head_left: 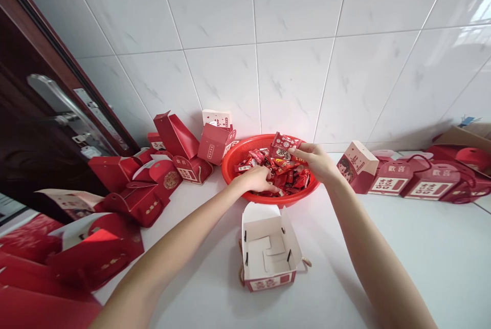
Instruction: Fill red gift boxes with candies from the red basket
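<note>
My right hand (pixel 315 160) pinches a red printed candy packet (pixel 284 147) at its right edge, over the back right of a red plastic basket (pixel 229 157). Inside the basket lies a heap of red-wrapped candies (pixel 289 178). Among them, toward the front, my left hand (pixel 258 180) reaches in with its fingers curled down; what they grip is hidden. In front of the basket stands an open gift box (pixel 268 280), white inside, red-printed outside, with rope handles at its sides. Its flaps are up, and no candy shows in it.
Several red gift boxes (pixel 134 198), many with raised lids, crowd the left side. More closed boxes (pixel 391 178) line the wall at the right, with a brown carton (pixel 466 137) behind them. A dark door with a metal handle (pixel 57 93) borders the left; a tiled wall (pixel 291 78) stands behind.
</note>
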Tool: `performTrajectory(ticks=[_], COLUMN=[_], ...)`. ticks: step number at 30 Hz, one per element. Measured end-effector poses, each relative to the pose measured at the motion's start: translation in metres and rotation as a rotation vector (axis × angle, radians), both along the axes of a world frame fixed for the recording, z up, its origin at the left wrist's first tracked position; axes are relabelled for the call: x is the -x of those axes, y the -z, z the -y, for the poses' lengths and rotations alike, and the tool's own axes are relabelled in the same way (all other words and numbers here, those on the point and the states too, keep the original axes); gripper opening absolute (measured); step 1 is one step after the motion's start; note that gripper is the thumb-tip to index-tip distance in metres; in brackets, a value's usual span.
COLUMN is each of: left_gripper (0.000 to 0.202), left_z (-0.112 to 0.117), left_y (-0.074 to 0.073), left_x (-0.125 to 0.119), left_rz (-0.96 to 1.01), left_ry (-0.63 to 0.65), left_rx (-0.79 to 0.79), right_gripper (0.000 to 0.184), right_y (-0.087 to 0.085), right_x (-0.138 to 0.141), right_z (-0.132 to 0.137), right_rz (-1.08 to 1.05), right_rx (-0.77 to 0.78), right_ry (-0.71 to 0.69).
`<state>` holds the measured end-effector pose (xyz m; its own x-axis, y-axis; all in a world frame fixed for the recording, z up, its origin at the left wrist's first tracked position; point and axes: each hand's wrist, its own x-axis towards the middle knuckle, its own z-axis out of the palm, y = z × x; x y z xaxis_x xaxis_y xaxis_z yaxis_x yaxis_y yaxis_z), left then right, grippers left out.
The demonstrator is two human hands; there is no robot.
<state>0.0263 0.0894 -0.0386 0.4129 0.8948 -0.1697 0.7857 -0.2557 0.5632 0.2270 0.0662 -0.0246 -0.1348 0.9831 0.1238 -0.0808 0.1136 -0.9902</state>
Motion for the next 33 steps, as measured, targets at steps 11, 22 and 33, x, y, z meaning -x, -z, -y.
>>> performTrajectory(ticks=[11,22,33], left_gripper=[0.044,0.053,0.057], left_z=[0.002,0.017,0.030], left_y=[-0.014,-0.013,-0.010], left_x=[0.037,0.036,0.029], left_rz=[0.779,0.988,1.051], left_ry=[-0.059,-0.149,-0.145], left_rx=[0.352,0.349,0.258], right_gripper=[0.045,0.048,0.044], right_y=[-0.013,-0.017,-0.027], right_x=[-0.009,-0.015,-0.012], right_z=[0.007,0.011,0.021], right_rz=[-0.056,-0.042,0.044], right_rx=[-0.012,-0.032,-0.019], right_ry=[-0.014,-0.035,-0.068])
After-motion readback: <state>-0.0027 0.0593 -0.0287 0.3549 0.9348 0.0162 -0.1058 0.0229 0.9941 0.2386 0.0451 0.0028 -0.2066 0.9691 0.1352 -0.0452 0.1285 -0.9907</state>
